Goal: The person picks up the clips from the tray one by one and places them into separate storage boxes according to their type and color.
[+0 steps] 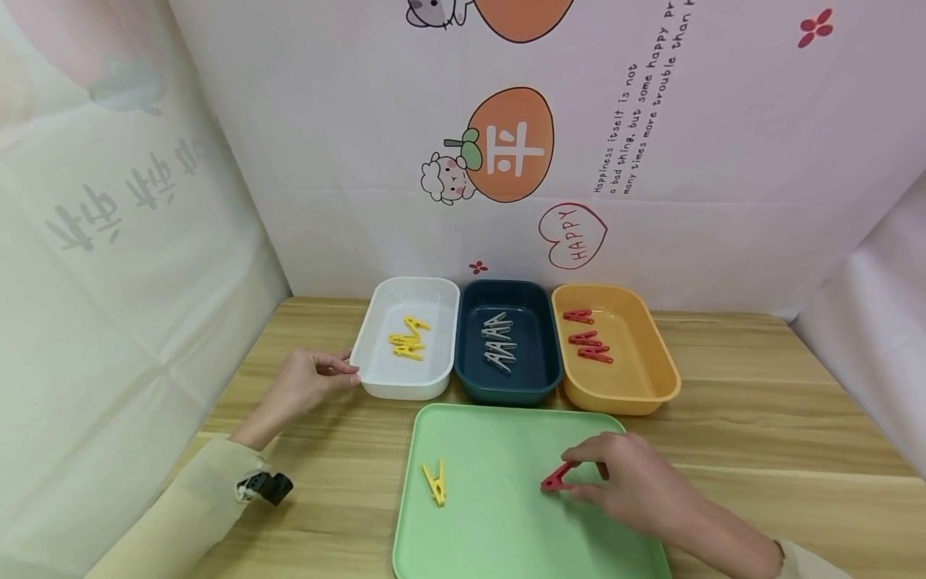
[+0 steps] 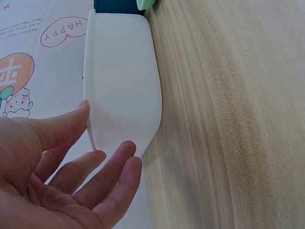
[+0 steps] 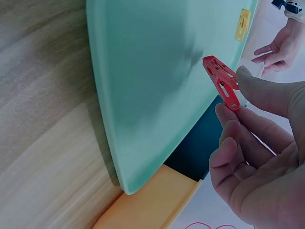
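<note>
In the head view my right hand (image 1: 633, 486) pinches a red clothespin (image 1: 555, 479) between thumb and fingers, over the green tray (image 1: 499, 539). The right wrist view shows that clothespin (image 3: 221, 81) tilted at the fingertips. A yellow clothespin (image 1: 436, 485) lies on the tray's left part. At the left, my left hand (image 1: 307, 386) touches the near left corner of a white bin (image 1: 405, 391), which holds several yellow clothespins (image 1: 407, 342). Seen from the left wrist, the thumb of this hand (image 2: 62, 167) meets the bin's rim and its fingers are relaxed and slightly bent.
Beside the white bin stand a dark blue bin (image 1: 506, 396) with several grey clothespins (image 1: 499, 344) and an orange-yellow bin (image 1: 644, 378) with red clothespins (image 1: 587, 338). All three stand on the wooden table (image 1: 760, 450), against a printed cloth backdrop (image 1: 347, 161).
</note>
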The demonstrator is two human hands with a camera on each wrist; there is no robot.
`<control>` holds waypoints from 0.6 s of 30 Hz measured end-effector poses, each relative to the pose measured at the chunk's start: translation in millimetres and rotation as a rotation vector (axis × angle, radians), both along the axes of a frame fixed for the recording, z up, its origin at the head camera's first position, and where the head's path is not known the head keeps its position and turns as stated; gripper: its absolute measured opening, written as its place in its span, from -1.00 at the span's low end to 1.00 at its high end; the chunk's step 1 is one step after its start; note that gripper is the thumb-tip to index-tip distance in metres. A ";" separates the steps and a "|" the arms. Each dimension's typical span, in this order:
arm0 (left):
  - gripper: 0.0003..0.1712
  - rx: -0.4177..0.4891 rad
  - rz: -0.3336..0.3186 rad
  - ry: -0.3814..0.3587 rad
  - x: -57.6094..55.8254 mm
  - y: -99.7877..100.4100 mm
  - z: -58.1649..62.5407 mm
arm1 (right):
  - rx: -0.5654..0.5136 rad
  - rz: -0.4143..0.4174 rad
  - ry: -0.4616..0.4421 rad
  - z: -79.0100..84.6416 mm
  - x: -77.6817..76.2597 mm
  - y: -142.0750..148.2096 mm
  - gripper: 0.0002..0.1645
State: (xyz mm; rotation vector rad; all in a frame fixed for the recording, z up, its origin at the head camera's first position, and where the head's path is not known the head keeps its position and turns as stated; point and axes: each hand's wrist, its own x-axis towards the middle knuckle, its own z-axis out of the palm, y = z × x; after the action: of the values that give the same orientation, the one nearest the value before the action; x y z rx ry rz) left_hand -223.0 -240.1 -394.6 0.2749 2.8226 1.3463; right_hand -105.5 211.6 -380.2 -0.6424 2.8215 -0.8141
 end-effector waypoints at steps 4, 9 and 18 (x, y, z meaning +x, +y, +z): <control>-0.95 -0.004 0.001 -0.003 -0.2 0.2 1.4 | -0.003 -0.004 0.009 2.6 -0.2 -2.0 -0.64; -0.93 -0.002 0.000 0.000 -0.6 0.2 2.8 | -0.033 -0.002 0.021 7.5 -0.5 -4.8 -0.63; -0.95 -0.004 0.007 -0.004 1.1 0.9 1.1 | -0.142 -0.006 0.022 18.4 -8.9 -8.0 -0.66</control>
State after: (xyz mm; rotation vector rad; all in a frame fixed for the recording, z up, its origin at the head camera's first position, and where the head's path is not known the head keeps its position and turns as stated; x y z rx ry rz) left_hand -221.9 -239.3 -393.5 0.2613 2.8253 1.3411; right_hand -114.4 203.6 -361.7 -0.6660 2.8054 -1.0214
